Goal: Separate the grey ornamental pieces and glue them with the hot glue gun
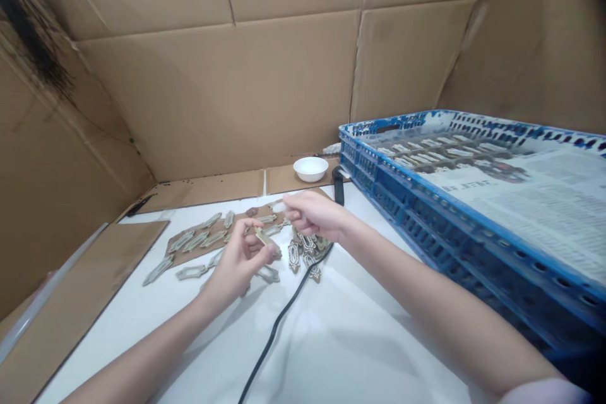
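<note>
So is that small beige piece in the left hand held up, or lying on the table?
Held up: the left hand pinches the small beige piece between its fingers, above the table.

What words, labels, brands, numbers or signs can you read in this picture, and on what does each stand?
Newspaper in the blue crate: a headline and columns of print, all too small and blurred to read.
Bowl and cardboard: no readable text seen.
</note>
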### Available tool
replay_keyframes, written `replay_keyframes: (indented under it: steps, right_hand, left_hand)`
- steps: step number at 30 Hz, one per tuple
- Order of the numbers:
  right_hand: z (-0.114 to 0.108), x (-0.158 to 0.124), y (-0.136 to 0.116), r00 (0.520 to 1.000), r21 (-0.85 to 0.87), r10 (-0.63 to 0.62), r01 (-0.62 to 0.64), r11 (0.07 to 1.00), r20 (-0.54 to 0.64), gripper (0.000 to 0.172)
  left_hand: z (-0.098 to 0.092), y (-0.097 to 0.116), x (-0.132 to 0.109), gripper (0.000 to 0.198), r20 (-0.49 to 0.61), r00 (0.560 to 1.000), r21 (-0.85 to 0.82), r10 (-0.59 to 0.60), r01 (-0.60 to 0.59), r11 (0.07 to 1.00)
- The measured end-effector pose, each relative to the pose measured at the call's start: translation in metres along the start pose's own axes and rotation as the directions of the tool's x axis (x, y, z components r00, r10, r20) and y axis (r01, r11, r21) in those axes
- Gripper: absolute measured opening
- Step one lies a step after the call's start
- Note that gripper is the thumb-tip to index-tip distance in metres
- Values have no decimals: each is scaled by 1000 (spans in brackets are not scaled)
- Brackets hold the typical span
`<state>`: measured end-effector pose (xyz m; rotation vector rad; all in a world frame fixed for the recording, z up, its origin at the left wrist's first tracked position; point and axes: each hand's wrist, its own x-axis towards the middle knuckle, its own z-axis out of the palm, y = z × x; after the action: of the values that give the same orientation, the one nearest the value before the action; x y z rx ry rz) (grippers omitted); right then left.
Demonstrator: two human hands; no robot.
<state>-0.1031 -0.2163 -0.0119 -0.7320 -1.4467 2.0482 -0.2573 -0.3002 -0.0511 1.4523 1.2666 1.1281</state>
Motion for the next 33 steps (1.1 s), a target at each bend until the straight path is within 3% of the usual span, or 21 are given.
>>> replay_keyframes:
  steps: [5, 12, 22, 33]
  right_hand:
    - [15, -3, 13, 996, -193, 24, -8, 981, 84, 29]
    - [21, 1, 29, 995, -347, -37, 3, 938, -93, 24]
    - [29, 1, 37, 961, -584, -187, 32, 811, -206, 26]
    - [32, 0, 36, 945, -631, -236, 42, 775, -227, 26]
  left_hand:
    - [2, -6, -4, 28, -158, 981, 36, 113, -108, 993]
    - [-3, -10, -5, 30, -244, 964, 112, 105, -79, 991]
    - [2, -1, -9, 18, -194, 972, 36, 131, -126, 991]
    - [5, 2, -12, 12, -186, 975, 9, 124, -125, 992]
